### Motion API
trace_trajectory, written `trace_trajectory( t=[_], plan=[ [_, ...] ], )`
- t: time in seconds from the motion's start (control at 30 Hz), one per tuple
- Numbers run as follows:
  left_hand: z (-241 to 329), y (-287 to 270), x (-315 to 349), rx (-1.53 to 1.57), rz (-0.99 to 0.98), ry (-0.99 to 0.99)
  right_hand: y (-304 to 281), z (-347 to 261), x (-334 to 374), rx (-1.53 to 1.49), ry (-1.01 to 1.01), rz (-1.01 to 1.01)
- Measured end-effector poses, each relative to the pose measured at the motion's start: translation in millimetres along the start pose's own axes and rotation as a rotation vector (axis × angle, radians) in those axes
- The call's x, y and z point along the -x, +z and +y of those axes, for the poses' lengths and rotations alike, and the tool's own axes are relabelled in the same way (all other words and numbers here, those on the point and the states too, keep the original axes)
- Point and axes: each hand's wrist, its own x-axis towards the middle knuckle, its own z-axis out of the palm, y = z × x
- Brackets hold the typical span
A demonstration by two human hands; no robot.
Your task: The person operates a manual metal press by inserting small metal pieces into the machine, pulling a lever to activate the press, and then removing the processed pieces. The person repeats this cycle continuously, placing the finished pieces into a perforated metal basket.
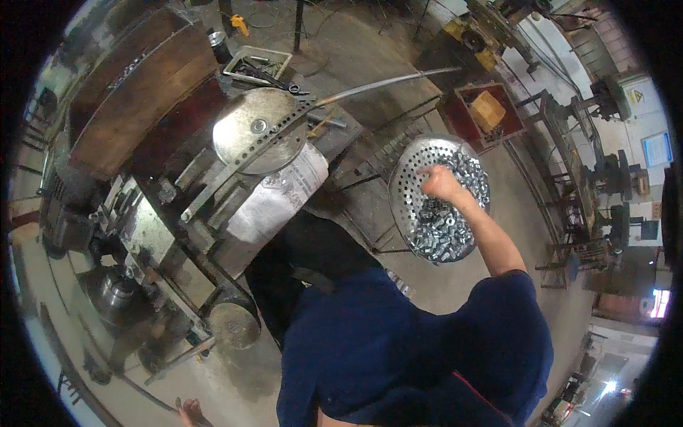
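Observation:
My right hand (442, 185) is over a round perforated metal basin (409, 171) on my right. Its fingers are mostly curled, with one reaching toward the basin's left side; anything inside them is hidden. Many small shiny metal sleeves (445, 231) are heaped in the basin's right and lower parts. At the lower left edge, my left hand (190, 411) is small and partly cut off. Its fingers look apart, next to a thin dark rod (146, 393); no held object is visible.
Ahead, a round metal disc (242, 132) lies beneath a perforated flat bar (245, 155). Beside it are a printed whitish sheet (284, 192) and a tray of tools (257, 65). Machine parts (153, 235) fill the left. A reddish box (462, 107) stands beyond the basin.

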Motion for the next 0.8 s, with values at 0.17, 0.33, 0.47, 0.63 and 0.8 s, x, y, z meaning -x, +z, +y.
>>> trace_trajectory(
  t=[0.17, 0.33, 0.47, 0.63, 0.8],
  plan=[
    [10, 6, 20, -0.048, 0.068, -0.069, 13, -25, 41, 0.336, -0.010, -0.565],
    [15, 13, 36, -0.062, 0.092, -0.109, 11, -62, 47, 0.567, -0.225, -0.788],
    [5, 0, 28, -0.120, 0.058, -0.070, -7, -60, 25, 0.504, -0.065, -0.854],
    [31, 10, 40, -1.431, 0.307, 0.522, -50, -85, -10, 0.040, 0.136, -0.375],
    [138, 144, 161, -0.438, 0.139, 0.709, -78, -196, -45, -1.108, -0.591, -0.431]
  ],
)
